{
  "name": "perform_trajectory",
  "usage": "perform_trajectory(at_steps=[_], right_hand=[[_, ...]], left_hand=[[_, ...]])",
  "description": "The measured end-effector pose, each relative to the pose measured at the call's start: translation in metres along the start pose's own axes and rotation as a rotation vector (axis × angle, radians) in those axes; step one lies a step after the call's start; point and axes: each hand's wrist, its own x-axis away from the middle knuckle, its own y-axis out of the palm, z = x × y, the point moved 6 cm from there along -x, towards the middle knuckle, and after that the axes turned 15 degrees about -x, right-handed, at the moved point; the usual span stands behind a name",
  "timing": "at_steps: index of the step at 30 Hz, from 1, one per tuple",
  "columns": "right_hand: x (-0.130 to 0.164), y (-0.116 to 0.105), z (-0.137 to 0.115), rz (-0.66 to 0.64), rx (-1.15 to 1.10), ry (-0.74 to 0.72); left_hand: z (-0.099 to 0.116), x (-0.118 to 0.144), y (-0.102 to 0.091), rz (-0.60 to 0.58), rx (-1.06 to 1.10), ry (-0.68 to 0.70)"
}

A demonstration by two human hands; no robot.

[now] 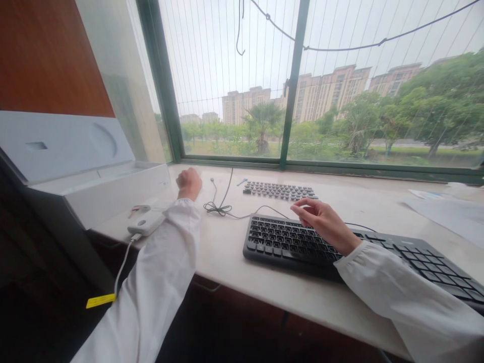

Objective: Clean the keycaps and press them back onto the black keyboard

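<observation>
Head view, pale stone desk (227, 252) along a green-framed window (291, 85). Right hand (327, 224) hovers over the upper middle rows of the black full-size computer keyboard (287, 242), thumb and forefinger pinched together at the tips, other fingers curled under; can't tell if anything small sits in the pinch. Keyboard lies near-centre to right, angled, its right end running off toward the near right corner; the white sleeve of the right arm covers part of it. Left hand (189, 182) is closed in a fist, resting on the desk at far left, well apart from the keyboard, just beside the white open-lid box (113, 191); whether the fist holds anything is not visible. Flat grid of loose dark keycaps (279, 190) lies on the desk beyond the keyboard, near the window sill, apart from both hands. Thin black cable (217, 207), bundled in a small knot, sits between the left fist and the keyboard and runs to the keyboard's far edge. Small white rounded device (146, 222) with a white lead and yellow tag (100, 301) sits at the desk's near left edge, touching the left sleeve. Papers (449, 209) at far right.
</observation>
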Motion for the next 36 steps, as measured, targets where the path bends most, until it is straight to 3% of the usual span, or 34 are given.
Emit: perform_trajectory(at_steps=[3, 10, 15, 18, 21, 23, 25, 29, 36], right_hand=[[0.001, 0.000, -0.001, 0.007, 0.006, 0.002], [0.001, 0.001, -0.003, 0.005, -0.019, 0.004], [0.002, 0.001, -0.004, 0.005, -0.027, 0.000], [0.002, 0.002, -0.008, 0.012, -0.060, -0.029], [0.001, 0.002, -0.009, 0.018, -0.172, -0.037], [0.000, 0.004, -0.008, 0.011, -0.269, -0.026], [-0.001, 0.007, -0.007, -0.028, -0.354, -0.022], [-0.001, 0.018, -0.005, -0.101, -0.492, 0.024], [0.002, 0.015, -0.008, -0.004, -0.538, 0.049]], left_hand=[[-0.002, 0.002, -0.005, 0.027, -0.002, -0.083], [0.007, 0.005, -0.014, 0.082, 0.056, -0.080], [0.030, 0.018, -0.041, 0.303, 0.207, -0.029], [0.067, 0.047, -0.059, 0.452, 0.306, 0.137], [0.118, 0.093, -0.070, 0.548, 0.447, 0.449], [0.147, 0.125, -0.074, 0.559, 0.557, 0.660], [0.166, 0.148, -0.075, 0.539, 0.613, 0.775], [0.179, 0.168, -0.075, 0.453, 0.668, 0.835], [0.185, 0.178, -0.072, 0.355, 0.654, 1.001]])
